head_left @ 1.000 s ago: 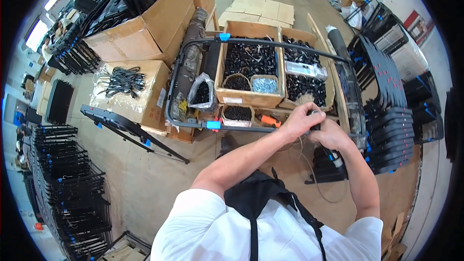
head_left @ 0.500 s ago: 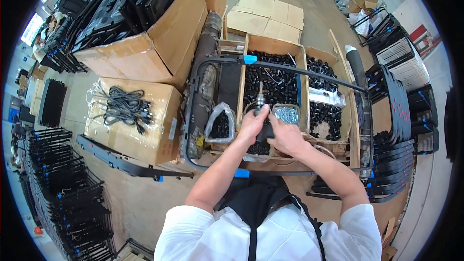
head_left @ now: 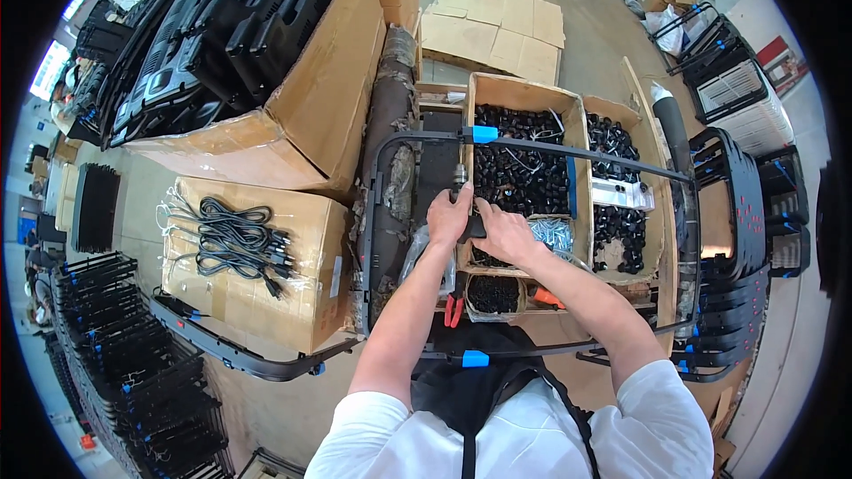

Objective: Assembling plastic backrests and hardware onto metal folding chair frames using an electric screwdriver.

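Both my hands are on a dark power drill (head_left: 477, 227) whose metal chuck (head_left: 460, 175) points away from me. My left hand (head_left: 449, 216) is closed around its front, behind the chuck. Over the rear and grip, my right hand (head_left: 508, 236) is closed too; the fingers partly hide the tool. A black rounded rectangular frame (head_left: 586, 151) lies across the bench around my hands, with blue tape (head_left: 484, 134) on its far bar and near bar. Beneath the hands is a wooden tray (head_left: 577, 124) of black plastic parts (head_left: 519, 177). Silvery screws (head_left: 552, 232) lie by my right hand.
Left of the bench, a carton (head_left: 306, 213) bears coiled black cables (head_left: 232, 244). Behind it, a big cardboard box (head_left: 328, 80) holds black panels. Red-handled pliers (head_left: 453, 310) and a box of small black pieces (head_left: 495, 293) are near my waist. Stacked frames (head_left: 732, 204) stand right.
Both hands and the drill have shifted left, toward the tray's left wall and the plastic bag. The red handles and an orange item near the front edge now show. The whole view has shifted slightly.
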Tool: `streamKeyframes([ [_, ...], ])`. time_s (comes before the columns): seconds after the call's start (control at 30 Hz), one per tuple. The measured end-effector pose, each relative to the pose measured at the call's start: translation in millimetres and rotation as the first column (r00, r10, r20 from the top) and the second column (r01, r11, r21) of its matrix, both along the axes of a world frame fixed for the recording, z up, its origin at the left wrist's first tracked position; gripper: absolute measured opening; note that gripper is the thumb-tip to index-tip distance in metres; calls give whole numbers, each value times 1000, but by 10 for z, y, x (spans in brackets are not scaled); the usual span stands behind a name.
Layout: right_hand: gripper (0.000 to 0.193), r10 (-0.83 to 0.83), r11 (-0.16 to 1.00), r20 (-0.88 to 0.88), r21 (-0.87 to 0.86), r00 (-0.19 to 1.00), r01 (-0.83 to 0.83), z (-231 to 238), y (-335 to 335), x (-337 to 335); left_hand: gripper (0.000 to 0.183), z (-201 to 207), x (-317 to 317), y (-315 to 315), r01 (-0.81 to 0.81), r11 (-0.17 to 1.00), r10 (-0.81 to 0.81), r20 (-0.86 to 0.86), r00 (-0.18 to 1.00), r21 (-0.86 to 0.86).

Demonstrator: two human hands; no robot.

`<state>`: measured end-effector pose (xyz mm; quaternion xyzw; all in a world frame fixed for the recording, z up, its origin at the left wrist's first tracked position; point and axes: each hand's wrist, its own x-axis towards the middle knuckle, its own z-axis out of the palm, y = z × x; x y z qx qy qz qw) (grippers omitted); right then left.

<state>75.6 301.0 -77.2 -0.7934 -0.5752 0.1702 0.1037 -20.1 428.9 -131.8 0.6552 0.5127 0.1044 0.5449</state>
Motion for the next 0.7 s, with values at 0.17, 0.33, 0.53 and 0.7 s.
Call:
streamKeyframes([
  [0.17,72,14,1000,-42,-19,999,-15,-46,6,80,74,17,46,4,-24,998,26,-33,999,57],
  [0.33,85,29,999,-102,26,994,-26,-189,21,145,80,52,80,34,2,995,10,-119,993,96],
  [0.53,95,23,1000,-180,-13,983,-26,-139,49,223,86,166,160,58,53,997,-39,-217,975,63],
  [0.7,100,36,999,-187,-23,982,-41,-143,77,272,80,114,216,68,49,988,-12,-236,972,149],
])
